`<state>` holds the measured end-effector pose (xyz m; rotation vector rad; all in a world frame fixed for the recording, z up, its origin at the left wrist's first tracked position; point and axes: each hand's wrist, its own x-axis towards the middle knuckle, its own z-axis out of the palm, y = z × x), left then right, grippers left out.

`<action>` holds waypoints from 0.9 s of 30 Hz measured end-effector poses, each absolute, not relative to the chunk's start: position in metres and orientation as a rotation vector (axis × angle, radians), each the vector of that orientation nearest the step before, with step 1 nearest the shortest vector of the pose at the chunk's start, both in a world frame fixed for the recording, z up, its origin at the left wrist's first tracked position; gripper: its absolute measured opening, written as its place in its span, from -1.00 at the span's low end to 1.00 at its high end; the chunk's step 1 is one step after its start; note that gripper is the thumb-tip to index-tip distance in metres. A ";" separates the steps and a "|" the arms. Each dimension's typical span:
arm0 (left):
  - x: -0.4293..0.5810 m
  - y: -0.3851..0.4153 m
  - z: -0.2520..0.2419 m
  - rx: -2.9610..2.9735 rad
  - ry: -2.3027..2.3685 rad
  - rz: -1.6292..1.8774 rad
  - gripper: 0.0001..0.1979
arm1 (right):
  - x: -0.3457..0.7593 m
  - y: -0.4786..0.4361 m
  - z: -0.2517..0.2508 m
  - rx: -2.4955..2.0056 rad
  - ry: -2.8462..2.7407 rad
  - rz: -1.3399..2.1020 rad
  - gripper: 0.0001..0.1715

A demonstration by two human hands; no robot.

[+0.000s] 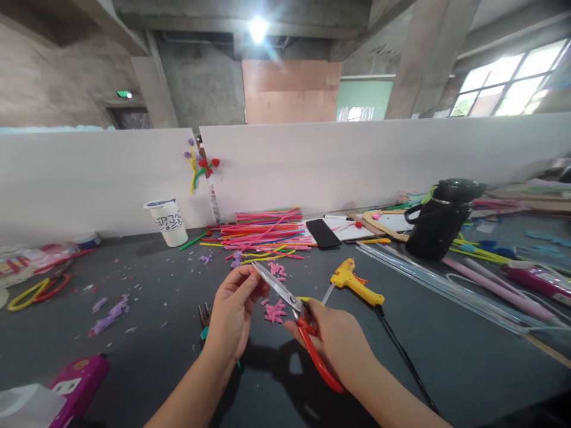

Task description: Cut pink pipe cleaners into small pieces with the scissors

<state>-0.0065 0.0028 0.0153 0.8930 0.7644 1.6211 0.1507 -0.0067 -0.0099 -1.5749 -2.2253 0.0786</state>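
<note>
My right hand (341, 339) is closed around the red handles of a pair of scissors (280, 290), whose blades point up and left. Beside the blade tips, my left hand (234, 306) is closed in a pinch; whatever lies between its thumb and finger is too small or hidden to make out. A small pile of cut pink fuzzy pieces (275, 311) lies on the table below the blades, and more pink pieces (277, 271) lie just beyond. Pliers (205, 315) with teal handles are partly hidden behind my left wrist.
A yellow glue gun (357, 285) trails a black cord on the right. Behind lie a bundle of pipe cleaners (263, 230) and a phone (323, 233). A white cup (167, 223) and a black jug (441, 220) stand farther back. Purple scraps (110, 315) lie left.
</note>
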 end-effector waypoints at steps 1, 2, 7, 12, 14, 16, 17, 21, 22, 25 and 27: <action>-0.007 0.003 0.015 0.894 0.762 1.621 -0.97 | 0.151 -0.006 -0.010 -1.569 -2.223 0.075 -0.62; -0.007 0.003 0.015 0.895 0.761 1.620 -0.97 | 0.151 -0.006 -0.011 -1.565 -2.224 0.072 -0.62; -0.007 0.003 0.015 0.903 0.752 1.629 -0.96 | 0.152 -0.005 -0.009 -1.592 -2.209 0.073 -0.62; -0.008 0.003 0.015 0.878 0.776 1.627 -0.93 | 0.151 -0.004 -0.008 -1.660 -2.174 0.194 -0.60; -0.008 0.003 0.015 0.876 0.776 1.615 -0.93 | 0.151 -0.004 -0.009 -1.649 -2.182 0.209 -0.60; -0.008 0.002 0.016 0.878 0.757 1.597 -0.94 | 0.152 -0.004 -0.009 -1.632 -2.201 0.208 -0.62; -0.008 0.002 0.016 0.878 0.744 1.588 -0.95 | 0.152 -0.005 -0.010 -1.626 -2.213 0.207 -0.63; -0.007 0.002 0.017 0.881 0.708 1.556 -0.96 | 0.153 -0.005 -0.008 -1.611 -2.244 0.192 -0.63; -0.007 0.002 0.017 0.884 0.706 1.547 -0.96 | 0.153 -0.006 -0.007 -1.609 -2.246 0.192 -0.63; -0.007 0.002 0.017 0.900 0.710 1.529 -0.96 | 0.152 -0.005 -0.007 -1.588 -2.241 0.187 -0.63; -0.007 0.002 0.016 0.907 0.714 1.527 -0.96 | 0.152 -0.005 -0.007 -1.581 -2.241 0.184 -0.64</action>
